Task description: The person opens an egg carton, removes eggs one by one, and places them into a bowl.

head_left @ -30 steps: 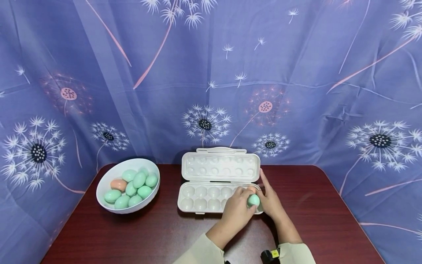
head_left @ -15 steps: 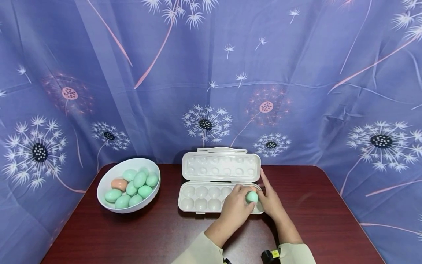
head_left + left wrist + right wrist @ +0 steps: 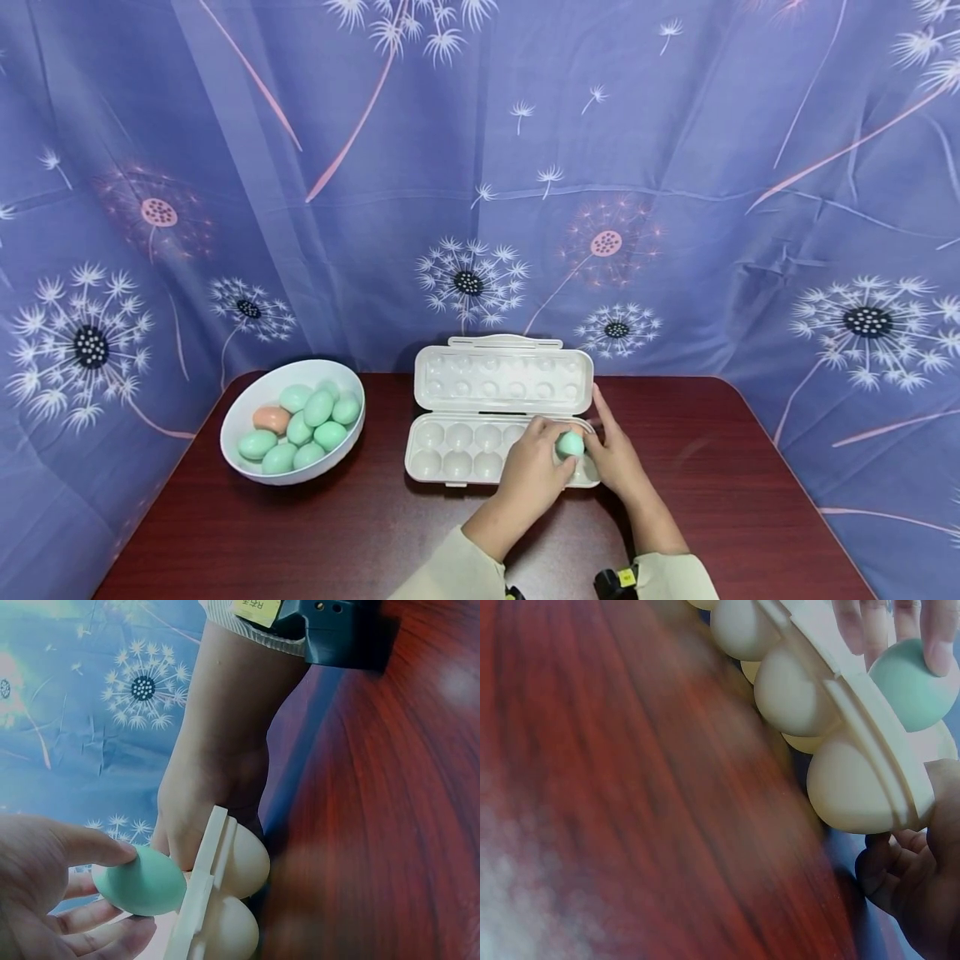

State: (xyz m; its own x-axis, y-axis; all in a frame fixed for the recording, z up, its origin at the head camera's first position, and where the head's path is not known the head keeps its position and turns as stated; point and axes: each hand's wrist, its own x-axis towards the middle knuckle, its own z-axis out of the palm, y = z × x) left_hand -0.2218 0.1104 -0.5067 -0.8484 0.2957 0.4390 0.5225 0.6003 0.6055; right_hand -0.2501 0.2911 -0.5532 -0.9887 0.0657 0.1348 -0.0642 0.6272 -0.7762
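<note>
My left hand [image 3: 531,462] holds a mint-green egg [image 3: 570,444] between thumb and fingertips, just over the right part of a white plastic egg carton [image 3: 450,482]. In the left wrist view the green egg [image 3: 142,881] lies on its side near the carton's rim. My right hand [image 3: 618,462] grips the carton's right end, one finger stretched up beside the raised lid [image 3: 502,379]. In the right wrist view its thumb is at the rim and its other fingers are lower, against the end. An orange egg [image 3: 577,428] partly shows behind the green one.
A white bowl [image 3: 232,454] at the left holds several green eggs and an orange one [image 3: 271,419]. The carton's left cups hold nothing. A dark red wooden table [image 3: 337,533] lies beneath, with a blue dandelion-print cloth [image 3: 675,275] hanging behind it.
The green egg in my left hand has risen slightly and shifted a little left, tilting as it moved. My right hand has stayed at the carton's end.
</note>
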